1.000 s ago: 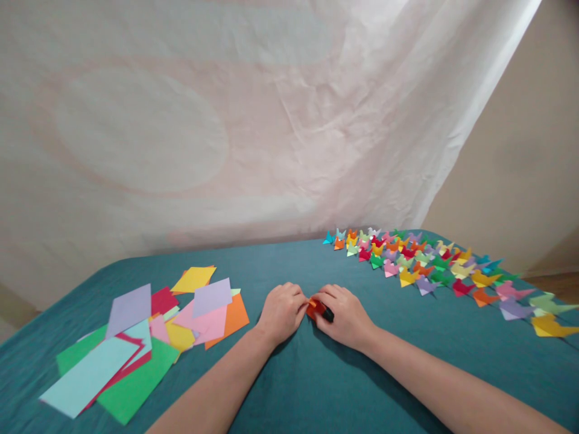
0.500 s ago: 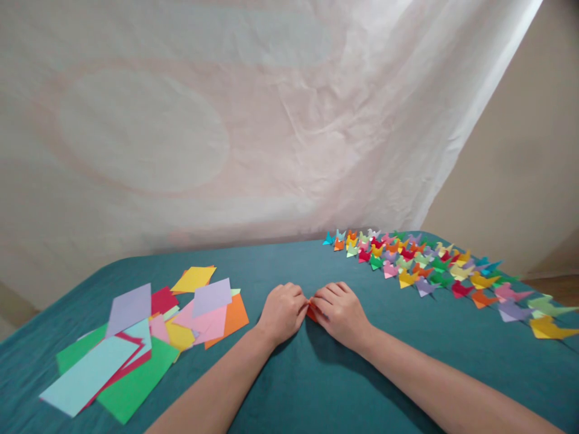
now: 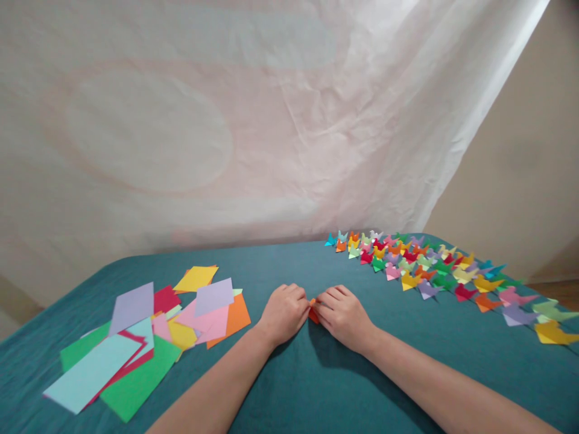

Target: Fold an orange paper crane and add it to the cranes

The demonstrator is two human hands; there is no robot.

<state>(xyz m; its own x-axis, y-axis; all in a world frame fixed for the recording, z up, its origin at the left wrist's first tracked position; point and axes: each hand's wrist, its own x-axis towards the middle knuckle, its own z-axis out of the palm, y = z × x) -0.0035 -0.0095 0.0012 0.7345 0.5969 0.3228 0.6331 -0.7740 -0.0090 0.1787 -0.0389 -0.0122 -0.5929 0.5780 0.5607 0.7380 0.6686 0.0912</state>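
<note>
Both hands meet at the middle of the teal table [image 3: 289, 374]. My left hand [image 3: 284, 312] and my right hand [image 3: 342, 314] are curled, fingertips pinching a small folded orange paper piece [image 3: 313, 312] between them, pressed low on the cloth. Most of the piece is hidden under my fingers. A loose heap of flat coloured paper sheets [image 3: 149, 331] lies to the left of my left forearm.
Several rows of small folded paper birds [image 3: 429, 265] in many colours run along the right side of the table toward its far edge. A creased pale sheet [image 3: 226, 132] hangs behind the table. A beige wall [image 3: 534, 169] stands at right.
My right hand has rolled over the orange piece, so less of it shows now than a second ago. Both hands stay at the same spot; the view shifted slightly.
</note>
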